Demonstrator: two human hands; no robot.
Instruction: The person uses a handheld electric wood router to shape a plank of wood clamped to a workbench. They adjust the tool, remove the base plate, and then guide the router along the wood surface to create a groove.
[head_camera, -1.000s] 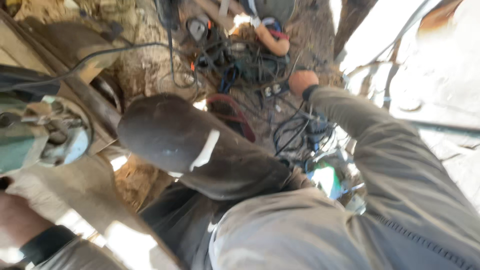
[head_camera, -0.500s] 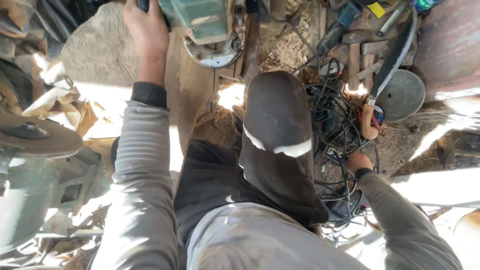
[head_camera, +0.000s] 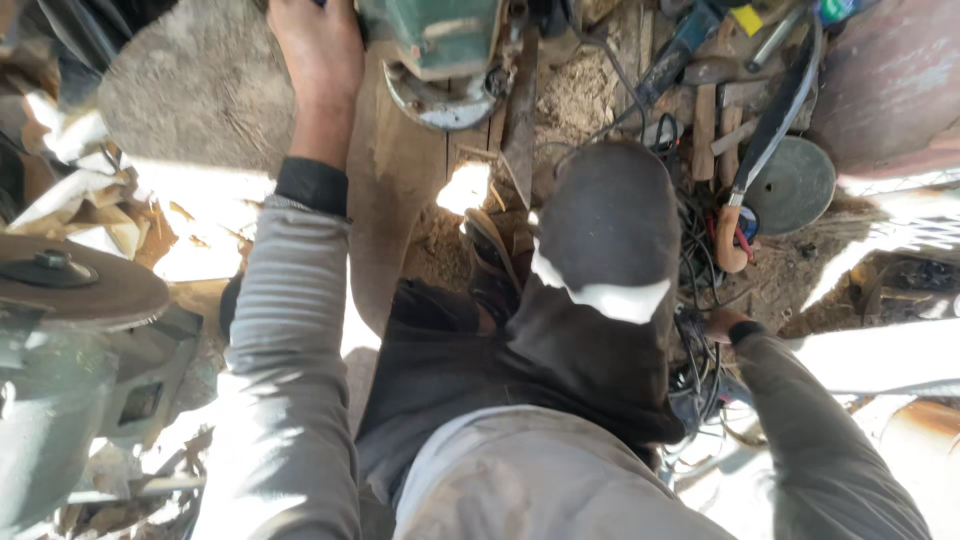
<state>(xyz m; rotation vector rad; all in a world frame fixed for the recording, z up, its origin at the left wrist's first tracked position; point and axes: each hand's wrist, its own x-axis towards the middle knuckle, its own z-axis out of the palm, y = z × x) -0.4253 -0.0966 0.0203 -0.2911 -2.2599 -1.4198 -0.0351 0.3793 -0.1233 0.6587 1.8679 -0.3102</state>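
My left hand (head_camera: 312, 62) reaches forward to the top edge of the view, next to a green power tool (head_camera: 432, 38) with a round metal guard. Its fingers run off the frame at the tool's dark handle. My right hand (head_camera: 722, 322) is low on the right, sunk into a tangle of black cables (head_camera: 697, 262), and its fingers are hidden. My bent knee in dark trousers (head_camera: 610, 215) rises between the two arms. Both sleeves are grey.
A grinder with a rusty disc (head_camera: 75, 285) stands at the left. A round grey disc (head_camera: 795, 185), a curved blade with a wooden handle (head_camera: 730, 240) and wooden scraps lie at the right. A worn plank (head_camera: 395, 190) and sawdust cover the ground ahead.
A second ago the view was swung round with my right arm stretched to the cables. Since half a second ago both hands have stayed where they are.
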